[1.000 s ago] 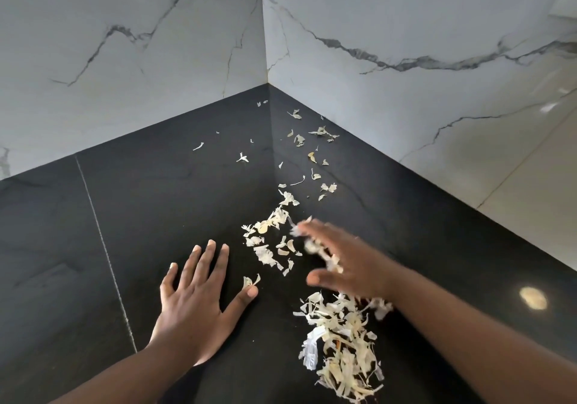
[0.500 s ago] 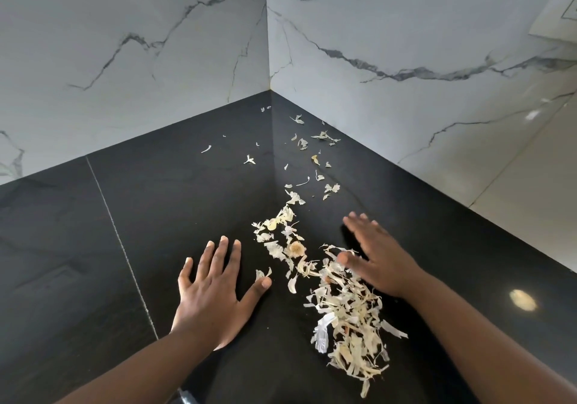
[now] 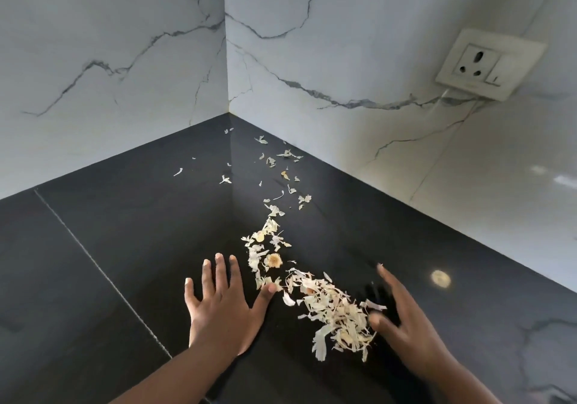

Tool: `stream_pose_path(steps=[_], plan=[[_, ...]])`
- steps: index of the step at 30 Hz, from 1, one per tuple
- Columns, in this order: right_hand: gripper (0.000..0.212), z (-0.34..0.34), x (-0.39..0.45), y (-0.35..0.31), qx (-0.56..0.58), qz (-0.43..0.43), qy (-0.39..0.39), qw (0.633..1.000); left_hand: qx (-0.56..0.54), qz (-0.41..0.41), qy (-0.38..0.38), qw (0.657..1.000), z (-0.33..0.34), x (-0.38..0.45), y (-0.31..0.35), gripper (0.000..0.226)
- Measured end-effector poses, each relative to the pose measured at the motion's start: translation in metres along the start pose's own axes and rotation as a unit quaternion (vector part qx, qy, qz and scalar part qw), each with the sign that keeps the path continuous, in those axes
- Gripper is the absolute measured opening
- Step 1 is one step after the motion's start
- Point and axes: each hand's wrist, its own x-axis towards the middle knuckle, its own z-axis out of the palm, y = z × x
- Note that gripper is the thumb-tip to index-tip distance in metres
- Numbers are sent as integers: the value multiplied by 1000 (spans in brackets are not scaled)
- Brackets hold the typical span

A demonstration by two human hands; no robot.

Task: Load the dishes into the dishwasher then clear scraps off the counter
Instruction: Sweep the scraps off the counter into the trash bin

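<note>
Judging from the frame, scrap clearing is partly done: flat left hand and spread, blurred right hand, both empty, flank a scraps pile at lower centre of the table, strays trailing toward the upper-centre corner.

Pale cream scraps on black counter; white grey-veined marble walls; white socket

White marble-patterned wall tiles with grey veins meet in a corner; a cream rectangular wall socket sits on the right wall.
</note>
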Motion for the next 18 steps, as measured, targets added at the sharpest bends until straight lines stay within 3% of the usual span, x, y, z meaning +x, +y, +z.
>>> stream_pose_path(steps=[2,5,8,12,15,18], plan=[[130,12,-30,12,-147,61,-17,987,2,7,5,1000,1,-1,-1,104],[151,40,-47,0,-295,42,22,954,0,17,-4,1000,2,2,-3,107],[147,64,-36,-35,-248,119,-3,961,-15,30,-23,999,0,3,-4,111],[137,91,2,-70,-209,115,31,971,-25,34,-24,999,-2,2,-6,115],[131,94,20,-87,-36,105,79,991,-36,43,-23,998,-2,0,-8,117],[108,72,23,-90,82,103,171,976,-98,64,-27,993,-7,-1,-13,105]])
